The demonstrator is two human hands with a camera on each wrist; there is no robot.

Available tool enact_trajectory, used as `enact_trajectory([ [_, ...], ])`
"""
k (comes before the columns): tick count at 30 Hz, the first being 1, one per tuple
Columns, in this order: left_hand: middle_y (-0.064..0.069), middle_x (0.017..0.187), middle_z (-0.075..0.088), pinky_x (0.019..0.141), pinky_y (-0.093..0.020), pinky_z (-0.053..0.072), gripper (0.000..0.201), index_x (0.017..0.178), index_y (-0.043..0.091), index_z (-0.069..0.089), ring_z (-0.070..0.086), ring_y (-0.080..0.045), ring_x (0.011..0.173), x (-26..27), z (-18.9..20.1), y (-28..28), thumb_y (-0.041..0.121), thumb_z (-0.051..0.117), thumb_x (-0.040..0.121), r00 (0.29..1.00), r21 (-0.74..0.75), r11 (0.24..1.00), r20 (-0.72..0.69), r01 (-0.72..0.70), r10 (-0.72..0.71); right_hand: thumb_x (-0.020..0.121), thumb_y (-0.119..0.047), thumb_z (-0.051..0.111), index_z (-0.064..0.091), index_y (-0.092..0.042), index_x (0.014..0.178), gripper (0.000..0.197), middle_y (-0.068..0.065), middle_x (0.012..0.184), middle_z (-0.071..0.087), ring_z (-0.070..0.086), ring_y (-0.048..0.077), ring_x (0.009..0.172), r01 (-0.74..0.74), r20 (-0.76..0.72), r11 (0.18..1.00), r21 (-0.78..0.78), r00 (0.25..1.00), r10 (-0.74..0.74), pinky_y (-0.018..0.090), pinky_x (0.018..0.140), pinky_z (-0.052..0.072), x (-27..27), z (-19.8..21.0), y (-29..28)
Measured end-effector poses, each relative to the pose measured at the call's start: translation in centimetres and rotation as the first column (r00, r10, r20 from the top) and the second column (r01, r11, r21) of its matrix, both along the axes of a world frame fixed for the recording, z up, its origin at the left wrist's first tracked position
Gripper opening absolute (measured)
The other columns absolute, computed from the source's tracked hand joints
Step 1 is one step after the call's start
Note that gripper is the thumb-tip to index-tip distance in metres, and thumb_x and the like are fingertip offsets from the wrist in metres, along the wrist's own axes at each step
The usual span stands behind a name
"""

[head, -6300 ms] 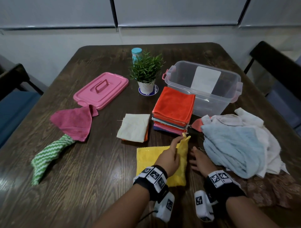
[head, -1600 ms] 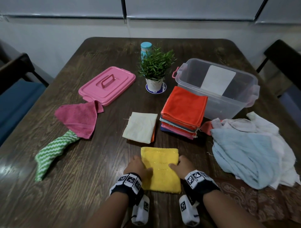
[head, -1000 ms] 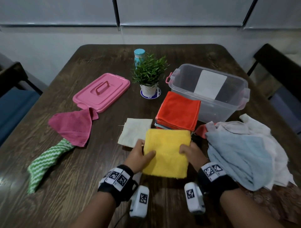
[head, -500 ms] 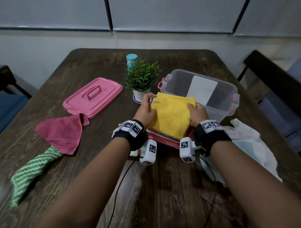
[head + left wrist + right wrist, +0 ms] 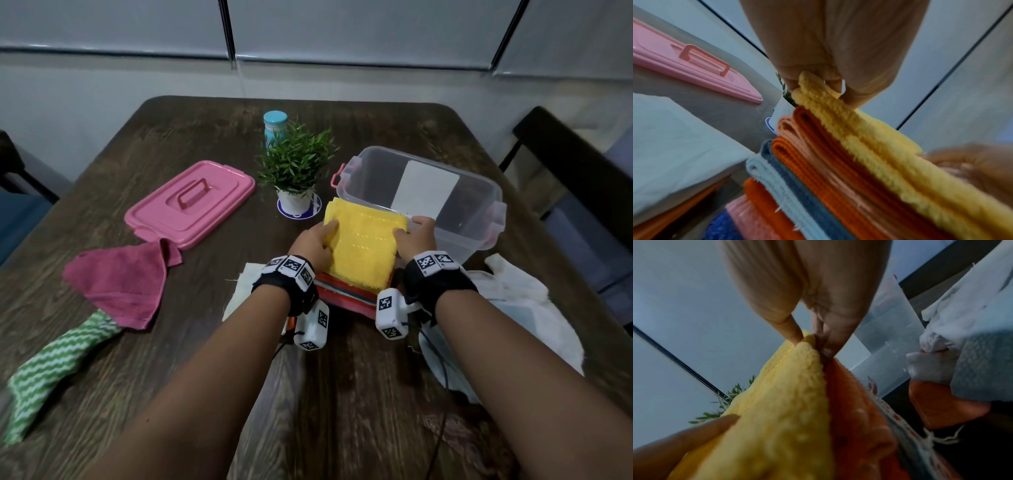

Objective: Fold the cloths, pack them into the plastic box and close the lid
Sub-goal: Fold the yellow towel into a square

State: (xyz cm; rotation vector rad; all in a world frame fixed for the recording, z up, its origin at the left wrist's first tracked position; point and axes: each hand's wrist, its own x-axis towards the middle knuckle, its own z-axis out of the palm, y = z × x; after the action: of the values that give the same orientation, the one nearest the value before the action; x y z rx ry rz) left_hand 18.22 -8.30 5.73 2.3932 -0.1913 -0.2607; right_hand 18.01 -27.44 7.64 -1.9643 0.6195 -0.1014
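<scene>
Your left hand (image 5: 313,241) and right hand (image 5: 416,236) both pinched the folded yellow cloth (image 5: 363,246), thumbs on top, fingers curled under its L and R edges. Cloth was fluffy terry, rectangular, w/ faint stitched lines across it. It sat on the stack of folded cloths (image 5: 346,297); the left wrist view showed ribbed orange, peach, dark blue, light blue and pink layers (image 5: 818,186) under the yellow one (image 5: 890,170). In the right wrist view your thumb and fingers (image 5: 789,331) clamped the yellow corner (image 5: 789,402) over an orange layer.

The plastic box (image 5: 424,198) was clear, rounded corners, pink latches, open top, white sheet inside; the cloth's far edge lay just beside its near wall. The pink lid (image 5: 191,205), flat rectangle w/ moulded handle, lay well apart to the left on the dark wood-grain table (image 5: 342,394).

A potted plant (image 5: 296,171) stood near the stack's far-left corner; a teal-capped bottle (image 5: 275,125) behind it. A pile of loose white and pale blue cloths (image 5: 507,308) crowded your right wrist. A cream folded cloth (image 5: 241,291) lay beside the left wrist. A magenta cloth (image 5: 120,281) and green zigzag cloth (image 5: 58,363) lay further left.
</scene>
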Motion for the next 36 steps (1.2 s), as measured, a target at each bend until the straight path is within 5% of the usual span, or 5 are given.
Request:
enact_trajectory([
  [3,-0.003,0.160,0.016,0.110,-0.040,0.031,0.065,0.149,0.030,0.029,0.026,-0.031,0.135,-0.3,-0.7,-0.4,0.004,0.043,0.090,0.996,0.142,0.990,0.086,0.010,-0.022,0.093,-0.006,0.049,0.031,-0.010,0.138,0.049,0.015,0.135,0.045,0.050,0.033,0.115,-0.015,0.085,0.959,-0.283,0.996,0.041,0.030,0.077,0.038,-1.1,0.3,1.1],
  [6,-0.003,0.162,-0.001,0.111,-0.045,0.028,0.062,0.148,0.033,0.029,0.017,-0.033,0.139,-0.6,-1.1,-0.5,0.011,0.045,0.092,0.990,0.106,0.993,0.138,-0.041,0.026,0.093,-0.016,0.049,0.040,-0.015,0.137,0.045,0.008,0.143,0.037,0.040,0.029,0.124,-0.126,0.095,0.644,-0.755,0.950,0.298,0.041,0.097,0.038,-1.9,-0.1,2.5],
  [9,0.001,0.161,-0.006,0.113,-0.046,0.024,0.057,0.150,0.033,0.025,0.010,-0.030,0.143,-0.9,-1.3,-0.4,0.022,0.044,0.097,0.976,0.155,0.987,0.216,-0.051,0.016,0.100,-0.037,0.036,0.039,-0.015,0.141,0.046,0.007,0.153,0.030,0.030,0.030,0.136,-0.344,-0.121,0.413,-0.843,0.870,0.479,0.044,0.109,0.028,-2.2,-1.1,3.2],
  [19,0.003,0.161,-0.012,0.117,-0.048,0.004,0.053,0.150,0.044,0.004,-0.008,-0.026,0.148,-1.4,-2.2,0.5,0.046,0.024,0.102,1.000,0.291,0.957,0.002,0.013,-0.014,0.092,-0.070,0.012,-0.004,-0.019,0.154,0.082,0.003,0.160,-0.017,-0.015,0.024,0.148,-0.627,-0.492,0.328,-0.707,0.769,0.409,0.046,0.119,-0.005,-1.6,-4.5,2.1],
  [36,0.003,0.161,0.005,0.117,-0.044,0.014,0.058,0.152,0.032,0.018,0.002,-0.023,0.147,-3.6,-2.1,4.6,0.053,0.028,0.099,0.972,0.271,0.959,0.235,-0.084,0.018,0.098,-0.056,0.029,0.016,-0.014,0.153,0.070,0.007,0.162,0.003,-0.002,0.032,0.148,-0.549,-0.372,0.357,-0.756,0.809,0.456,0.049,0.120,0.002,-2.6,-1.6,3.2],
])
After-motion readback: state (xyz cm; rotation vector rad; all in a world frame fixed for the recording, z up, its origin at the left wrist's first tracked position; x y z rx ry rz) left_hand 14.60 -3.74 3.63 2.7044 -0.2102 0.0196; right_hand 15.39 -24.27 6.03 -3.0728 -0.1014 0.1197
